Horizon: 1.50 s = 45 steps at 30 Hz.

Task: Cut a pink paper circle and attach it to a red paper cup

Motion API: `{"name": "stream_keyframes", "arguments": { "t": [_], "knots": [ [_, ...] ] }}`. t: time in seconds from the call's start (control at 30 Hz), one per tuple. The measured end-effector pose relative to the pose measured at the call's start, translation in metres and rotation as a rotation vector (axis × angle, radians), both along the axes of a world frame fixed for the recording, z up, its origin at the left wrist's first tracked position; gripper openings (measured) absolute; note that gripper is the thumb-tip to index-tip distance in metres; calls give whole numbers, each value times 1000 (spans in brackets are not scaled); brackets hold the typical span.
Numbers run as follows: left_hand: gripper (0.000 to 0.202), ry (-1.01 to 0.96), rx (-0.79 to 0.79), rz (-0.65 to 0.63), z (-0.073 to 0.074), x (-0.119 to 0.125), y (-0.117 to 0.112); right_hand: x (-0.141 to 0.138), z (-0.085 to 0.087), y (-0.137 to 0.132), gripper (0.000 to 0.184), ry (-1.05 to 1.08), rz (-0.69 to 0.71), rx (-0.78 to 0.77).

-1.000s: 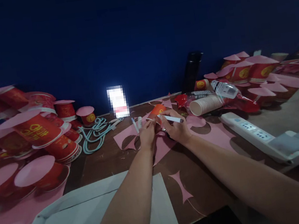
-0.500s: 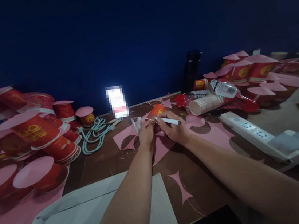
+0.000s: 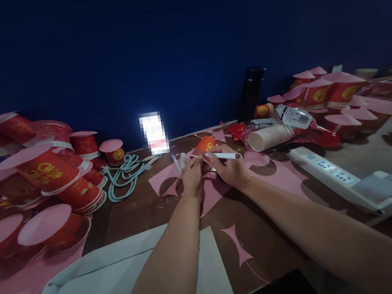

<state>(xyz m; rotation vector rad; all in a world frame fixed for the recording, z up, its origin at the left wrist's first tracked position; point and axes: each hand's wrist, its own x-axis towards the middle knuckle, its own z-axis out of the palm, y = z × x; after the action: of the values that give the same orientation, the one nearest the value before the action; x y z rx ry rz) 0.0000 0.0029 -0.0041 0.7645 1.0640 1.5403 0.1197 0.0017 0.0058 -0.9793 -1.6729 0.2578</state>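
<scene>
My left hand (image 3: 192, 180) is closed on a small red paper cup (image 3: 205, 143) with gold lettering, which lies tilted just beyond my fingers. My right hand (image 3: 232, 170) pinches a white marker (image 3: 229, 155) with a dark end. The marker lies nearly level, its tip side toward the cup and hidden by my fingers. Under both hands is pink paper (image 3: 214, 195) with rounded cut-outs. Close to the left of my left hand are a slim pen (image 3: 176, 164) and a white pen-like piece (image 3: 183, 160).
Red cups with pink paper tops (image 3: 49, 168) crowd the left; more (image 3: 345, 86) stand far right. A sleeve of white cups (image 3: 270, 137), a black bottle (image 3: 252, 92), a power strip (image 3: 324, 173), a coiled cable (image 3: 124, 178) and a bright blurred screen (image 3: 154, 133) surround the work area.
The marker's dark end has swung slightly up and right, so it lies flatter. My right hand has shifted a little, and the cup has turned slightly, showing more lettering.
</scene>
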Motion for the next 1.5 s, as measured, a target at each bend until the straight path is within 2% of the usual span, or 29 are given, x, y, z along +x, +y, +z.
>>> {"name": "stream_keyframes", "arguments": {
  "t": [0.13,0.47,0.63,0.83,0.93,1.17,1.37,1.5],
  "knots": [
    [13,25,-16,-47,-4,-1,3,0,-1,1,15,-28,-30,-1],
    [12,48,60,-75,-3,-2,1,0,-3,2,18,1,-71,17],
    [10,16,33,-55,-1,-2,0,1,-2,2,18,2,-38,8],
    [12,-42,10,-22,0,-2,1,1,1,-1,15,-22,73,-8],
    [11,-47,16,-12,1,-1,1,0,3,-2,14,-34,71,18],
    [15,141,20,-51,5,-2,-5,2,-1,2,19,10,-13,28],
    [18,275,93,-18,1,-7,-4,1,2,-1,18,10,27,-2],
    [20,418,123,25,6,-9,-6,0,5,-3,17,0,53,8]
  ]
}}
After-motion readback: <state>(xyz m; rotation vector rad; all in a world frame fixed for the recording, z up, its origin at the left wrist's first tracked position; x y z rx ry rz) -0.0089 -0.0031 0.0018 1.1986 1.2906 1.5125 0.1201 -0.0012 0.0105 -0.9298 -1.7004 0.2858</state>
